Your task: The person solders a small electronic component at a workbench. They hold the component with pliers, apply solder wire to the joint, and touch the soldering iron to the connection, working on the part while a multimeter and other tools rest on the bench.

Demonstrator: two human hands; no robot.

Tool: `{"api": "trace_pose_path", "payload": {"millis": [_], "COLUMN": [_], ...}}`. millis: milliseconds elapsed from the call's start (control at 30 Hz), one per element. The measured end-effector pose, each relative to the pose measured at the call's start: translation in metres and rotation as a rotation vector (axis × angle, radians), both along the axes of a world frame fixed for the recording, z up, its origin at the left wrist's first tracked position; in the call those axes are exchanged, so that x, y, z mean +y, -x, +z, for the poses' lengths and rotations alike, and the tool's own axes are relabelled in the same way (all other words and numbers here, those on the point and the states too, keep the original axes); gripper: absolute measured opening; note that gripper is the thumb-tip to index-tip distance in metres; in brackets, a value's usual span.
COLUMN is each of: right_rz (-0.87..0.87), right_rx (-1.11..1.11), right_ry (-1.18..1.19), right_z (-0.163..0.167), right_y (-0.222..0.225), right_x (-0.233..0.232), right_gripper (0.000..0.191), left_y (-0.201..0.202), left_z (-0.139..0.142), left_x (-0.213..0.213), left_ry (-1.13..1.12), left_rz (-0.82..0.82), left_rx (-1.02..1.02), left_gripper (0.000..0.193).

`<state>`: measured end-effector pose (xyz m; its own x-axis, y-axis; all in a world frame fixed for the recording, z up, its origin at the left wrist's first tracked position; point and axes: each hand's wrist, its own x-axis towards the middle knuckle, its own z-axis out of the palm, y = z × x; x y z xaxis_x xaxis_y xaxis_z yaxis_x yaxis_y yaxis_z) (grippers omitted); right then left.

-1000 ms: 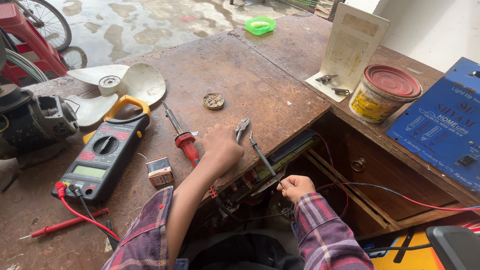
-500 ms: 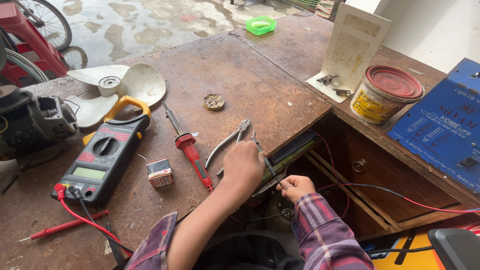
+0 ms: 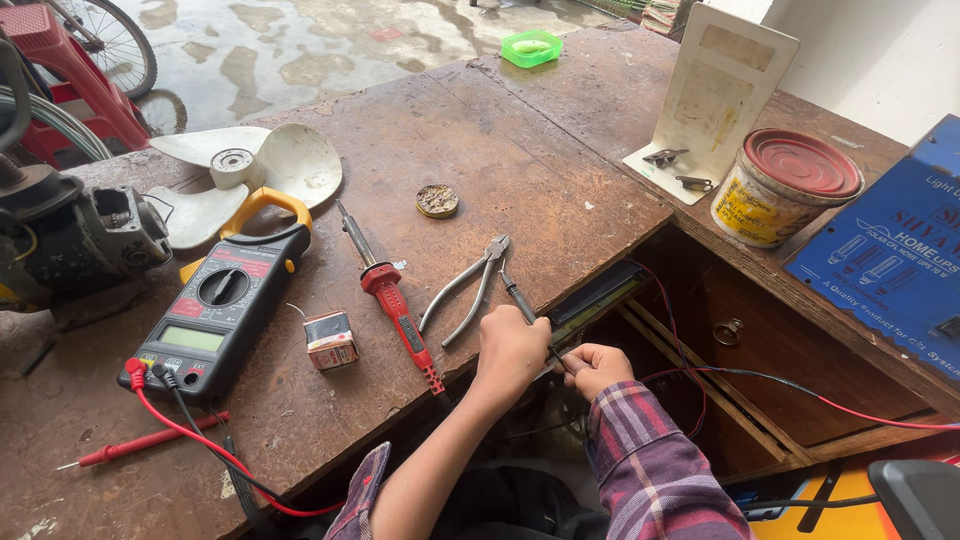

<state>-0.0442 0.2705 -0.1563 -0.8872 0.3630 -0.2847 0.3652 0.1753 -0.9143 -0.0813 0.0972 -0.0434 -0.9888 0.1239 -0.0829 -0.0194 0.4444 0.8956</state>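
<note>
Head view: looks down on a worn brown wooden worktop (image 3: pixel 520 170), scuffed and stained, with a wet concrete floor (image 3: pixel 300 50) beyond it at 12 o'clock.
Far left edge: a red frame and a bicycle wheel (image 3: pixel 110 45) at 10 o'clock, and a dark motor (image 3: pixel 90 235) at 9 o'clock.
Left of worktop: a white fan blade (image 3: pixel 290 165) lies just beside a black clamp meter (image 3: pixel 225 300) with a yellow jaw; its red and black leads (image 3: pixel 190 440) trail toward 7 o'clock, near a red probe (image 3: pixel 140 442).
Centre left: a small battery (image 3: pixel 330 340) lies between the meter and a red-handled soldering iron (image 3: pixel 390 300).
Centre: a round tin of flux (image 3: pixel 437 201) at 12 o'clock of the pliers (image 3: pixel 465 290), which lie flat with handles spread.
Left hand (image 3: pixel 510 350): fingers curled shut around a dark-handled screwdriver (image 3: pixel 520 300), at the worktop's front edge.
Right hand (image 3: pixel 592 368): closed in a loose fist just beside the left, touching it; what it pinches I cannot tell. A plaid sleeve (image 3: pixel 650 460) covers the forearm.
Below the edge: an open wooden cavity (image 3: pixel 740 340) with red and black wires (image 3: pixel 800 390) running toward 4 o'clock.
Back: a green tray (image 3: pixel 531 48) at 12 o'clock.
Right: a cream stand (image 3: pixel 720 95), a red-lidded can (image 3: pixel 785 190), then a blue panel (image 3: pixel 890 260) at 3 o'clock against a white wall (image 3: pixel 880 50).
</note>
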Motion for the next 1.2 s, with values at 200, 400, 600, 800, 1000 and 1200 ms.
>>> {"api": "trace_pose_path", "payload": {"millis": [200,400,600,800,1000,1200], "right_rz": [0.014,0.011,0.024,0.023,0.037,0.061], "right_rx": [-0.002,-0.020,-0.030,-0.039,-0.038,0.002], "right_ry": [0.004,0.040,0.070,0.064,0.004,-0.011], "right_z": [0.006,0.010,0.011,0.011,0.013,0.018], "right_y": [0.004,0.004,0.006,0.004,0.001,-0.004], "right_x": [0.000,0.001,0.005,0.005,0.006,0.006], "right_gripper": [0.017,0.017,0.018,0.019,0.020,0.021], "left_y": [-0.011,-0.016,-0.015,-0.014,-0.013,0.019], "left_z": [0.011,0.017,0.020,0.016,0.019,0.033], "left_x": [0.001,-0.002,0.002,0.003,0.000,-0.024], "left_ry": [-0.072,-0.079,0.091,0.129,0.208,0.658], "left_rz": [-0.012,-0.018,0.021,-0.001,-0.067,-0.012], "left_rx": [-0.069,-0.059,-0.124,-0.123,-0.048,0.306], "left_gripper": [0.035,0.033,0.034,0.036,0.042,0.036]}}
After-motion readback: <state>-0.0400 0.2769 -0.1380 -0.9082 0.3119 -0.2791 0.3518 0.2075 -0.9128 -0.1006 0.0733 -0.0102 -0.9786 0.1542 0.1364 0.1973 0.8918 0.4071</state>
